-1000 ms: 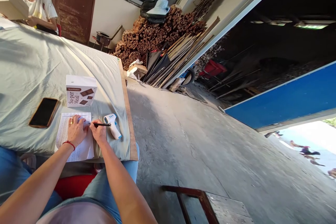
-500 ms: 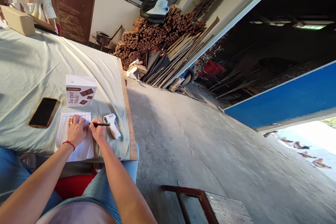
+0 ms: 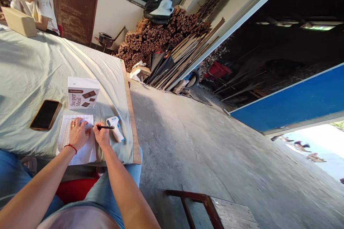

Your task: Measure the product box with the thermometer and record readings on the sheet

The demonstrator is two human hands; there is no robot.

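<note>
The left hand (image 3: 77, 134) lies palm down on a sheet of paper (image 3: 87, 154), with its fingers a little bit apart. The paper is right under those fingers, on a pale tablecloth (image 3: 40, 68), and it has rows of tiny marks that are too small to read. A gold ring (image 3: 73, 126) is on one left finger, and a red bracelet (image 3: 71, 146) goes around the wrist behind them. The right hand (image 3: 101, 136) is just beside the left one, and its fingers are pinched around a black pen (image 3: 108, 127). The pen's writing end points at the left fingers, but it is too small to tell if it touches the paper. A white and blue thermometer gun (image 3: 117, 134) lies just to the right of the right fingers, and the pen's back end sticks out over it in this view. Past the left fingers stands a white "Super Meal" box (image 3: 83, 94) with brown squares on it. A dark phone (image 3: 45, 114) in a brown case lies to the left of the left fingers. Far beyond them, across the table, a person (image 3: 44, 10) in a white top sits near a cardboard box (image 3: 27, 27).
</note>
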